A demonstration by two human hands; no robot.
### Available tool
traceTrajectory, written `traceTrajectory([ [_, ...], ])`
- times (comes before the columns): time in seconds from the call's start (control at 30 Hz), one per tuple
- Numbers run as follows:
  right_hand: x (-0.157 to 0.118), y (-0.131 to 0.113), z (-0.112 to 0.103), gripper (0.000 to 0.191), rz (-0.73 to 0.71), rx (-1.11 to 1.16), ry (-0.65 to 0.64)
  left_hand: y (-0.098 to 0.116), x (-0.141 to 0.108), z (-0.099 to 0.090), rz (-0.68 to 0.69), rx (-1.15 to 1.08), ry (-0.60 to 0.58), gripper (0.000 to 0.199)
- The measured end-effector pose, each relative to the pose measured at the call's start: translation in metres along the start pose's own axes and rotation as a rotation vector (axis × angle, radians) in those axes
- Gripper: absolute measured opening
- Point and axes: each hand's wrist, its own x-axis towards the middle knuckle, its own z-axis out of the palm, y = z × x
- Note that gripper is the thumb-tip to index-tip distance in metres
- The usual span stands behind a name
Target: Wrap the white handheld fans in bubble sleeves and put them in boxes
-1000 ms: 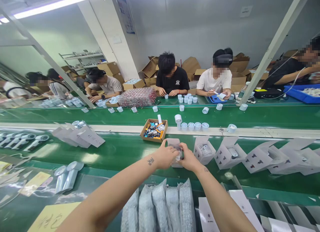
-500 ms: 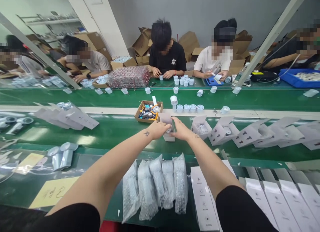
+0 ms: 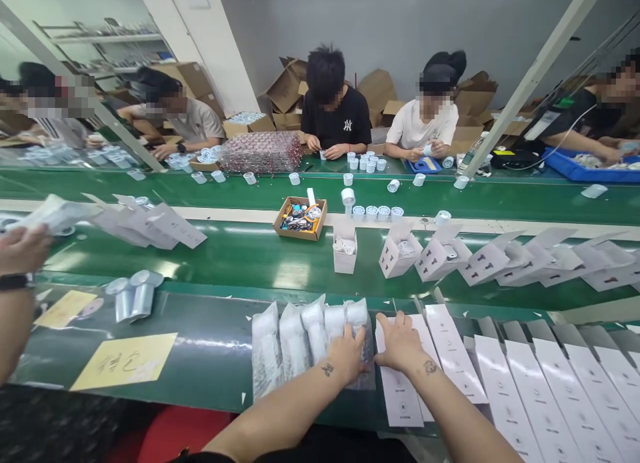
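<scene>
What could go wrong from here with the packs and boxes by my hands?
Dragging a neighbour: the left hand is at the right end of tightly set bubble-wrapped packs, so lifting one could shift the next.

Disturbing the boxes: the right hand is on a white box close beside others, which might slide.

Spilling: the open box on the green belt has its flap up, so a knock could tip its contents out.

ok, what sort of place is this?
Probably a factory assembly or packing line: long green belts, a row of open white boxes and bubble-wrapped packs lined up in front.
</scene>
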Motion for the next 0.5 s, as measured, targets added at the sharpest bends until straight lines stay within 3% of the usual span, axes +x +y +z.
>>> traceTrajectory([
  [0.17,-0.006,-0.01,-0.001,0.063,-0.007,0.076,0.049,0.004,-0.003,0.021,0.0,0.033,0.1,0.089],
  [0.27,-0.018,-0.007,-0.01,0.055,-0.004,0.13,0.082,0.013,0.003,0.022,0.003,0.06,0.146,0.092],
  [0.4,-0.039,0.021,-0.035,0.065,0.021,0.259,0.276,0.022,0.009,0.015,-0.092,0.041,0.14,0.089],
  [0.5,-0.056,0.045,-0.051,0.062,-0.015,0.481,0.437,0.024,0.002,0.023,-0.021,0.045,0.149,0.079],
])
